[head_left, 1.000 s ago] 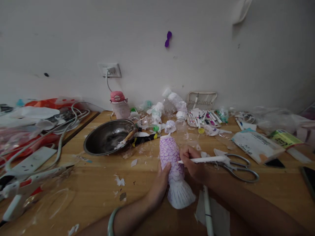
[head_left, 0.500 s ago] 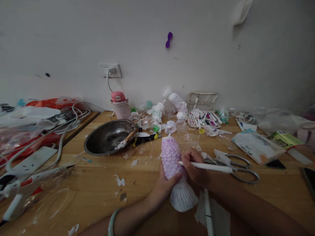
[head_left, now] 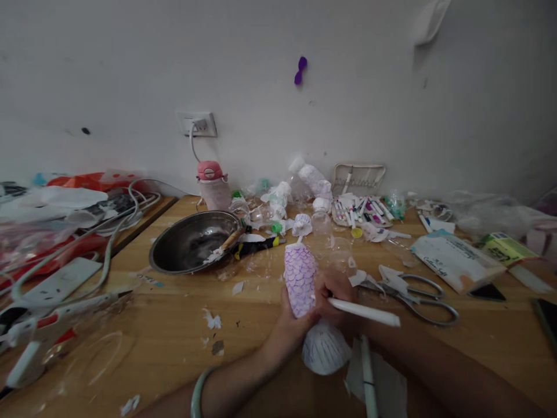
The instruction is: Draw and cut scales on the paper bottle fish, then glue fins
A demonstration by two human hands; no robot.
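A white paper-covered fish-tail shape [head_left: 300, 276] with purple scale lines stands tilted over the table, its pale fan-shaped end [head_left: 325, 349] toward me. My left hand [head_left: 292, 322] is wrapped round its lower left side, the thumb across the front. In my right hand [head_left: 334, 295] is a white marker pen [head_left: 365, 310], its tip end against the scaled surface and partly hidden by the fingers. Below the right forearm lies another white marker [head_left: 369, 377] on a sheet of paper [head_left: 389, 383]. Large scissors [head_left: 429, 299] rest to the right of the right hand.
A metal bowl [head_left: 174, 244] stands left of centre, with a pink-lidded bottle [head_left: 213, 186] behind it. Many markers [head_left: 363, 210] lie at the back. A glue gun [head_left: 61, 316] and cables are at left, a tissue pack [head_left: 455, 258] at right. Paper scraps dot the wooden table [head_left: 174, 325].
My right hand has shifted slightly left and down against the scaled shape. The marker's back end has swung down and left. My left hand keeps its hold.
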